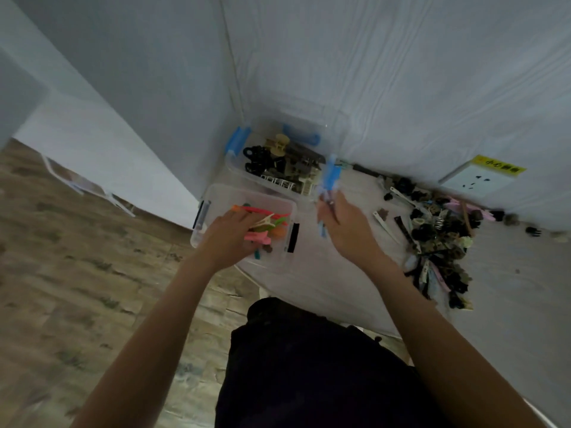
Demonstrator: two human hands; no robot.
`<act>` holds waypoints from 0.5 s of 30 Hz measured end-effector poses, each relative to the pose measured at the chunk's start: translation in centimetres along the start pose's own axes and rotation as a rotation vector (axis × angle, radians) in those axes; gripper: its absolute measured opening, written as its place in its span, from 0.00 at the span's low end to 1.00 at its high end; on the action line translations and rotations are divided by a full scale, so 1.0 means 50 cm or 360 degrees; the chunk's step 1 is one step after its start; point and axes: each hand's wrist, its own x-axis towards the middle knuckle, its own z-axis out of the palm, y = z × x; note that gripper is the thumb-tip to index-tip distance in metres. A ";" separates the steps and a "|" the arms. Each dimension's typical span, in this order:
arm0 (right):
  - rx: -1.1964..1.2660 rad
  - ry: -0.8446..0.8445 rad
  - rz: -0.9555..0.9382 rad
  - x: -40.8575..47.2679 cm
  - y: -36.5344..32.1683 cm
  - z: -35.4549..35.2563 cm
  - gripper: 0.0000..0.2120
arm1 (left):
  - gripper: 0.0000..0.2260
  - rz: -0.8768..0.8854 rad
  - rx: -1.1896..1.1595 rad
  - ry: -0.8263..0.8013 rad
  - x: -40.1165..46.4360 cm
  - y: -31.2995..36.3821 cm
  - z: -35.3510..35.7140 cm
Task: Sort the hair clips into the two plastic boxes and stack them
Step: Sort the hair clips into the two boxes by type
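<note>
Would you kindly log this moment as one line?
left hand: in near box over bright clips | right hand: blurred, grip unclear | far box: dark clips | loose pile: unsorted

White table (pixel 309 279): two boxes (pixel 272 177), loose clips (pixel 432 236).

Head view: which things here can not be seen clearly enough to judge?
- Left hand: its fingers are inside the near box, blurred; grip unclear.
- Right hand: fingertips motion-blurred; the bluish clip seems held.
- Clip pile: single clips too small and tangled.
- Far box: the bottom is hidden by clips.
</note>
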 end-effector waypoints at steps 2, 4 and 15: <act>-0.0088 -0.0169 -0.0097 0.024 -0.039 0.035 0.07 | 0.33 0.0006 -0.0116 0.0076 -0.018 -0.014 -0.004; -0.0287 -0.0234 -0.0228 0.045 -0.062 0.067 0.07 | 0.27 0.0077 -0.0152 0.0297 -0.035 -0.015 -0.006; -0.0645 -0.0281 -0.0498 0.067 -0.066 0.131 0.16 | 0.08 0.0085 -0.0441 0.1209 -0.071 0.037 0.003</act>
